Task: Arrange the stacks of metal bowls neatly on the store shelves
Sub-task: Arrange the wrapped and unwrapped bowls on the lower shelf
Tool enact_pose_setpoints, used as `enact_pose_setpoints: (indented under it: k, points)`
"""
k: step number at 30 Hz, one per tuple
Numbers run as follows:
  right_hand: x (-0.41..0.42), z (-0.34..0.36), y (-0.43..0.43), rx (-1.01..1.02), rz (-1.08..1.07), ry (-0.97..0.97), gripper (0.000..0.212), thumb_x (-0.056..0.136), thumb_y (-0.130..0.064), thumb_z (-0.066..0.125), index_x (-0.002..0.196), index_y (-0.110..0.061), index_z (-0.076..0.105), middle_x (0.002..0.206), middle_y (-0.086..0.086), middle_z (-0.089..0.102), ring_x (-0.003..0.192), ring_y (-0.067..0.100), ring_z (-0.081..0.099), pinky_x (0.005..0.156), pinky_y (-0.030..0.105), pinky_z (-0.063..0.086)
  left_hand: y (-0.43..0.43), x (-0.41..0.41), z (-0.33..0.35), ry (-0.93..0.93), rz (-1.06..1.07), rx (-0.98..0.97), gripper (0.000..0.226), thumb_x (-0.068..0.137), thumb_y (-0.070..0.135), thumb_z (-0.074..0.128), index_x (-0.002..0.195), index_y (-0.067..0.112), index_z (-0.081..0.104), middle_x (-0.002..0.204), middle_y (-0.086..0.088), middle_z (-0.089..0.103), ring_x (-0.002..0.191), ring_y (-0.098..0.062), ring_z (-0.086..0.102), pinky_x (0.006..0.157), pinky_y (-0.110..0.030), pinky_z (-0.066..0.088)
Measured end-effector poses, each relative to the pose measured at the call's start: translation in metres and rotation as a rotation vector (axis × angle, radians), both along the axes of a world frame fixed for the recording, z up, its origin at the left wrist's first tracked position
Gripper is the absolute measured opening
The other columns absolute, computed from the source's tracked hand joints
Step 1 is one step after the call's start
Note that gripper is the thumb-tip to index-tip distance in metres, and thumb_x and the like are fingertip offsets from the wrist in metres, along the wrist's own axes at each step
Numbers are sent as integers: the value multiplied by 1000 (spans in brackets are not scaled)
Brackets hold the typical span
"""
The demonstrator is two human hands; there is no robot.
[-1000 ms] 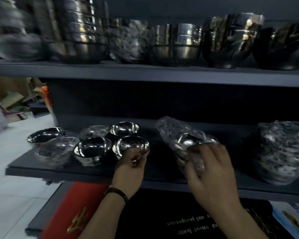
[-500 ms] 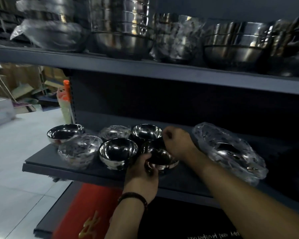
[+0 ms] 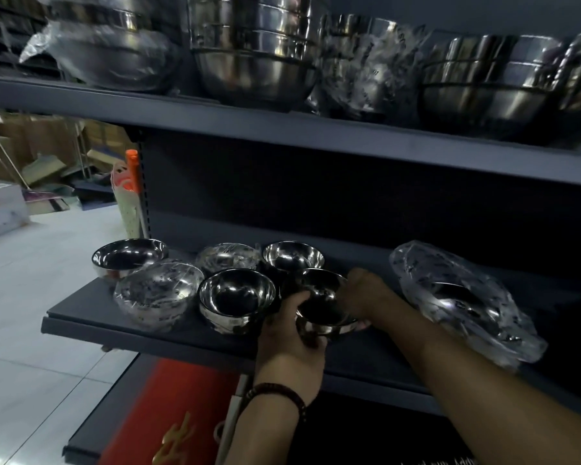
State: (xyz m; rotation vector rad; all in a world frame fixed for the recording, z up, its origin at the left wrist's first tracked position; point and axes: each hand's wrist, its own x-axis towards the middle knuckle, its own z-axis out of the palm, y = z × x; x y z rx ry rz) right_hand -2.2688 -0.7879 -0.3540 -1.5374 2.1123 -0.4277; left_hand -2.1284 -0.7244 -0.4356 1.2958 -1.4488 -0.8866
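Observation:
A small shiny metal bowl (image 3: pixel 324 302) sits tilted at the front of the dark lower shelf (image 3: pixel 168 337). My left hand (image 3: pixel 291 333) grips its near left side and my right hand (image 3: pixel 366 295) holds its far right rim. Left of it stand several more small bowls: a bare one (image 3: pixel 237 297), another bare one behind (image 3: pixel 293 258), a plastic-wrapped one (image 3: pixel 158 293), a wrapped one at the back (image 3: pixel 227 260) and a bare one at the far left (image 3: pixel 130 256). A plastic-wrapped stack of bowls (image 3: pixel 463 300) lies on its side to the right.
The upper shelf (image 3: pixel 282 129) carries tall stacks of large steel bowls (image 3: pixel 252 58), some in plastic. A red mat (image 3: pixel 168 411) lies on the bottom shelf. White tiled floor (image 3: pixel 31 297) and boxes lie to the left, past an orange-topped item (image 3: pixel 131 176).
My right hand left the wrapped stack and came across to the small bowl that my left hand holds. The view swung left and closer to the shelf.

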Motion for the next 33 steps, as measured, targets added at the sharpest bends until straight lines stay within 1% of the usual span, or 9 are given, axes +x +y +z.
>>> enact_pose_setpoints:
  k: [3,6,10,14,17,21,25,29,33]
  points:
    - [-1,17,27,-118,16,-63,34,97,-34,65,119,-9,60,113,5,64,87,18,70,56,24,56,8,-1,5,104,32,-141,85,67,9,88,133,49,51,132,5,58,107,5,63,95,-17,54]
    - [-8,36,54,-234,70,-79,52,81,-60,66,122,-27,60,119,-5,71,106,18,69,84,35,58,18,3,21,242,-14,-221,101,63,15,96,144,46,45,133,15,61,119,-1,63,102,-26,54]
    - [-31,58,98,-432,145,-339,41,84,-46,71,124,-40,67,114,-12,76,105,13,73,95,46,61,41,-4,45,443,-96,-216,111,67,6,95,151,44,35,137,21,62,122,-6,66,101,-28,55]
    - [-69,72,137,-538,201,-702,29,104,-17,59,124,-34,71,102,2,80,92,21,75,76,34,59,54,-26,61,520,-124,-176,102,65,20,97,145,41,39,137,20,62,120,-10,68,99,-32,56]
    - [-105,67,155,-592,159,-661,36,108,-19,54,137,-36,66,117,-2,80,107,21,76,91,44,59,59,-49,72,506,-165,-178,84,68,23,95,137,38,50,133,18,66,120,-10,68,103,-36,56]
    - [-146,53,170,-600,161,-751,40,111,-42,39,145,-41,60,134,-12,73,121,17,72,98,45,54,61,-81,80,475,-235,-183,70,75,24,92,134,41,59,129,16,69,115,-6,69,100,-42,58]
    - [-179,33,177,-634,154,-781,63,100,-70,31,151,-40,54,144,-14,66,132,13,64,106,47,47,57,-113,77,412,-307,-191,77,80,23,88,145,43,51,129,21,68,117,-6,68,96,-29,58]
    - [-202,12,172,-711,163,-707,68,100,-73,30,159,-41,43,156,-17,54,145,8,51,119,50,36,52,-140,72,331,-305,-196,88,79,37,88,150,50,38,134,22,63,121,0,63,96,-22,57]
    - [-214,9,158,-697,150,-681,77,96,-81,38,161,-41,39,164,-17,44,154,8,37,127,53,28,39,-157,68,292,-295,-193,83,84,37,85,153,44,39,137,22,63,126,7,57,105,-25,50]
